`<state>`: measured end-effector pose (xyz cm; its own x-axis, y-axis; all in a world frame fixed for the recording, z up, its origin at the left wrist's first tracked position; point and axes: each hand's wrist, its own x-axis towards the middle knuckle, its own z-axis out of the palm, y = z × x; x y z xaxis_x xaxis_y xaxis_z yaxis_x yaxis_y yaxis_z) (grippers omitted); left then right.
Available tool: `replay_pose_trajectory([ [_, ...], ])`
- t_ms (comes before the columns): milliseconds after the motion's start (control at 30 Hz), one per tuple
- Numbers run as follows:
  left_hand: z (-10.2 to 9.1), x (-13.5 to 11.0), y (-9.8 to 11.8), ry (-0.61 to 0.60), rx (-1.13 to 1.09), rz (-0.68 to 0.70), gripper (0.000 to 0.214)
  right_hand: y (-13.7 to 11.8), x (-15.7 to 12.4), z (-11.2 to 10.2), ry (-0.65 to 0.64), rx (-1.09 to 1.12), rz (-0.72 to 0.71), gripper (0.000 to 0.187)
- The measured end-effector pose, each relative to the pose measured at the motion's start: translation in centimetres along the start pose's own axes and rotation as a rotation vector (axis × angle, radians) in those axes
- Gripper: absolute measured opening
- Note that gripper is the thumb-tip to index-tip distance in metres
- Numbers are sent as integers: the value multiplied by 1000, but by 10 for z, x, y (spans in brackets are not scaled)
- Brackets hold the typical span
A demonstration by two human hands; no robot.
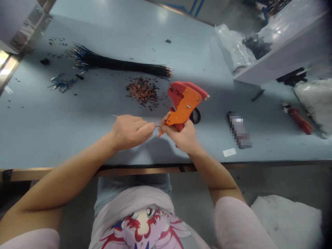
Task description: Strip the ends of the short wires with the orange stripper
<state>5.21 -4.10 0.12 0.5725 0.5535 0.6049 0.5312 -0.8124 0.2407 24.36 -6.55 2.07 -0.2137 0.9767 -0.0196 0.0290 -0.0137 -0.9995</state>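
Between your two hands, close in toward the near edge of the bench (64, 124), a short dark length of thin wire (157, 126) shows. It lies across you, its long axis running roughly left to right, bridging the narrow gap from knuckle to fingertip. A pale wire tip (114, 116) pokes out on the far side of your left hand (131, 130); probably the same strand, though the fist hides the middle.

Your left hand is curled nearly closed, thumb laid along the forefinger, the wire pinched there. Your right hand (183, 136) is wrapped round the handles of the orange-and-red hand tool (185, 105). Its fingertips come right up to the wire; can't tell whether they grip it too.

Key relation, by my reading: wire against tool head. The head sits beyond your right fist, up and away from you, its notched mouth facing left. The wire lies nearer you than that mouth and a little left of it, apart from it. Left hand governs the wire's line; right hand is nearer the mouth.

Farther out: a black ring just behind the tool (196, 116). Beyond your hands, a heap of copper-and-black scraps (142, 91); past that, a long wire bundle (124, 65), also lying crosswise, coppery ends rightward, blue-and-silver ends leftward.
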Motion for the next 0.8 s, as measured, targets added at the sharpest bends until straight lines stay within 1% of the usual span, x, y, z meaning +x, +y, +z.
replay_pose_trajectory([
  [67,-4,-1,-5,-2,-9,-77,14,0,3,-5,22,-10,5,20],
  [100,-7,0,-10,35,-26,-143,12,0,5,-8,55,-11,2,21],
  [133,-10,0,-15,112,-50,-225,11,1,7,-13,96,-8,-2,22],
  [200,-15,2,-26,312,-144,-419,8,1,11,-21,173,20,1,26],
  [267,-16,6,-37,488,-310,-585,6,3,14,-26,180,66,43,31],
  [300,-15,7,-41,535,-413,-648,6,4,15,-27,158,87,76,34],
  [367,-11,10,-46,536,-615,-737,6,5,15,-27,100,103,143,40],
  [433,-7,10,-48,488,-750,-806,6,6,14,-25,54,75,181,45],
  [500,-5,11,-49,427,-822,-870,5,6,12,-23,15,40,195,47],
  [567,-5,11,-48,398,-874,-932,4,6,11,-22,-66,61,238,45],
  [700,-10,14,-47,418,-973,-1028,5,11,10,-18,-320,208,480,41],
  [733,-11,16,-46,423,-995,-1047,5,14,10,-16,-361,236,544,41],
  [800,-12,18,-45,423,-1025,-1097,5,20,12,-12,-401,293,636,40],
])
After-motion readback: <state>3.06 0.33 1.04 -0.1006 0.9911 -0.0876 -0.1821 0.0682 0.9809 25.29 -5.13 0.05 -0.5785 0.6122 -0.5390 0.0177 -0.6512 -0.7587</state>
